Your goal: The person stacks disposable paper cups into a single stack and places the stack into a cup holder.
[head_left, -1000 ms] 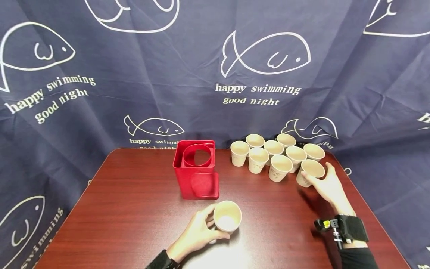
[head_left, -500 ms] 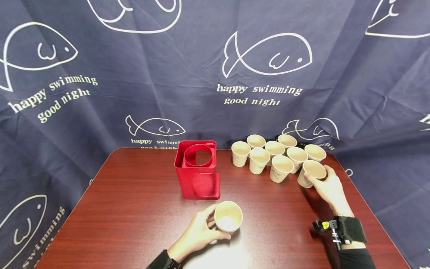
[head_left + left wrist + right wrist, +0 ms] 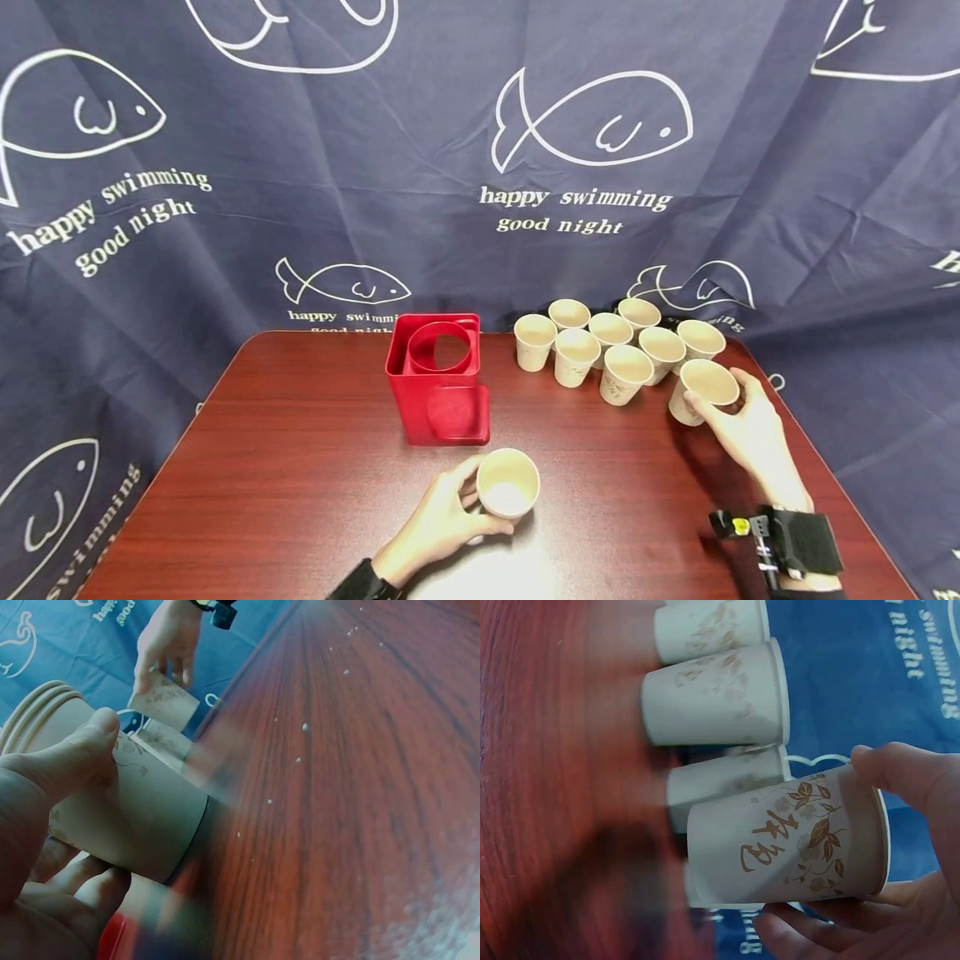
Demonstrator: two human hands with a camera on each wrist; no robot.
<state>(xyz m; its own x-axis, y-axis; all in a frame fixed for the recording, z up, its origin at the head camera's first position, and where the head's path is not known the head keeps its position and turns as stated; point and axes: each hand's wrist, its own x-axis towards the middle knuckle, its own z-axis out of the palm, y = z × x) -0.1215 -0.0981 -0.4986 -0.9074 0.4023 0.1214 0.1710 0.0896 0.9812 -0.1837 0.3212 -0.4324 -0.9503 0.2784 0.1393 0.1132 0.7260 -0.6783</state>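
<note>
Both hands are busy with cups: the left hand (image 3: 438, 525) is wrapped round a stack of paper cups (image 3: 507, 486) near the table (image 3: 300, 467) front, while the right hand (image 3: 750, 425) grips a single cup (image 3: 701, 392) tilted beside the cluster (image 3: 600, 342) — a stacking step, I'd judge; next, that cup needs lining up over the stack's mouth.

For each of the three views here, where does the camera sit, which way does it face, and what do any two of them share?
Head: worn on the head, looking forward and down at the table, red holder, cluster of cups; both hands show.
Left wrist: beside the left hand, looking across the table; its fingers grip a stack of cups; the right hand shows far off.
Right wrist: beside the right hand, which holds a printed cup, facing the cluster.
Shared: left wrist and head both show the right hand's cup.
</note>
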